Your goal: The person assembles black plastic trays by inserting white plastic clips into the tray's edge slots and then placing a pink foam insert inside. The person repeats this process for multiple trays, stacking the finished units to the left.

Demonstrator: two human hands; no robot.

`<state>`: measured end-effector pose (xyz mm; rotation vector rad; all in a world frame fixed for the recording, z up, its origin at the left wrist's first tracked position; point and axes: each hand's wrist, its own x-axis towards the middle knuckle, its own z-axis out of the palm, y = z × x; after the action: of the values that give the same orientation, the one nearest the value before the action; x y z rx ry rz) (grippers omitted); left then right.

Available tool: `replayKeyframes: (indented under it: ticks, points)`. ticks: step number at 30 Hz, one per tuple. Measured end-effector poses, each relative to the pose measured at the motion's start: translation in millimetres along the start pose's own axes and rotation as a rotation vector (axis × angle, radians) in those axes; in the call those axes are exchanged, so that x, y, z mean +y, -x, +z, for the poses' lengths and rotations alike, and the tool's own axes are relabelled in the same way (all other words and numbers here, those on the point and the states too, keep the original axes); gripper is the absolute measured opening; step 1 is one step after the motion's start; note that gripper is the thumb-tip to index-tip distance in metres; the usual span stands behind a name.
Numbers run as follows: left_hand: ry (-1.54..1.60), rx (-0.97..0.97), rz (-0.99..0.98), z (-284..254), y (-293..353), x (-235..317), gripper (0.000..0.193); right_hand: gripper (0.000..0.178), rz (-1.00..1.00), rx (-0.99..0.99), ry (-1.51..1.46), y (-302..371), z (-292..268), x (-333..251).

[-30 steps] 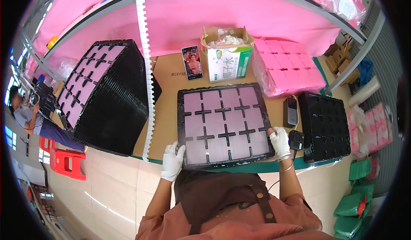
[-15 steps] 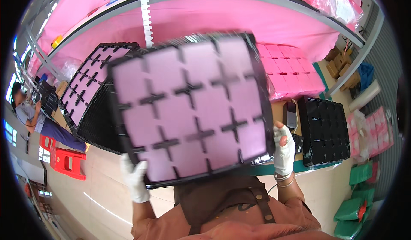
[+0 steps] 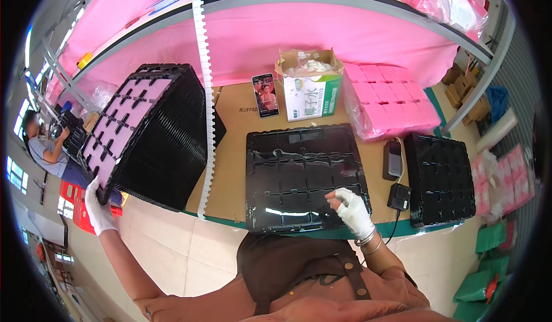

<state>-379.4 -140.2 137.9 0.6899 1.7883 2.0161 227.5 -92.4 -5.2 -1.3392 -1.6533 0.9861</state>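
Note:
At the left leans a tall stack of black plastic trays (image 3: 167, 132), its top tray (image 3: 127, 105) showing lilac squares between black cross-shaped dividers. My left hand (image 3: 99, 206), in a white glove, grips the near left corner of that top tray. Directly in front of me lies a glossy black tray (image 3: 305, 170) with moulded cells and shiny film-like reflections. Over its near right part is my right hand (image 3: 352, 211), its glove leaving some fingertips bare. Those fingers are curled in, and nothing shows in them; whether they touch the tray is unclear.
Behind the tray stand a phone (image 3: 265, 95) and an open carton (image 3: 310, 95) with white stuff inside. Pink packs (image 3: 394, 101), a dark box (image 3: 393, 160), a black adapter (image 3: 399, 196) and another black tray stack (image 3: 440, 181) are rightward. A white notched strip (image 3: 204, 92) rises beside the left stack.
The lilac-filled tray that both hands held up is gone from the middle, uncovering the bench. My left hand has moved left to the stack, my right hand leftward over the black tray.

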Motion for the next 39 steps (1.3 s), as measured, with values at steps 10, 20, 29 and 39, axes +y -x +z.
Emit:
replayKeyframes:
  ticks: [10, 20, 29, 39]
  points:
    - [0.160, -0.026, -0.090, 71, -21, -11, 0.025, 0.014, 0.018, -0.033, 0.043, -9, 9, 11]
    - [0.101, -0.001, -0.055, 53, -22, -9, 0.020, 0.015, 0.035, -0.115, 0.052, -12, 15, 13]
    - [0.096, -0.066, -0.115, 54, -44, -7, 0.023, 0.015, 0.055, -0.192, 0.007, -17, 33, 21]
    - [-0.270, -0.129, 0.807, 93, 122, -142, 0.019, 0.014, 0.097, -0.190, 0.120, -14, 30, 20]
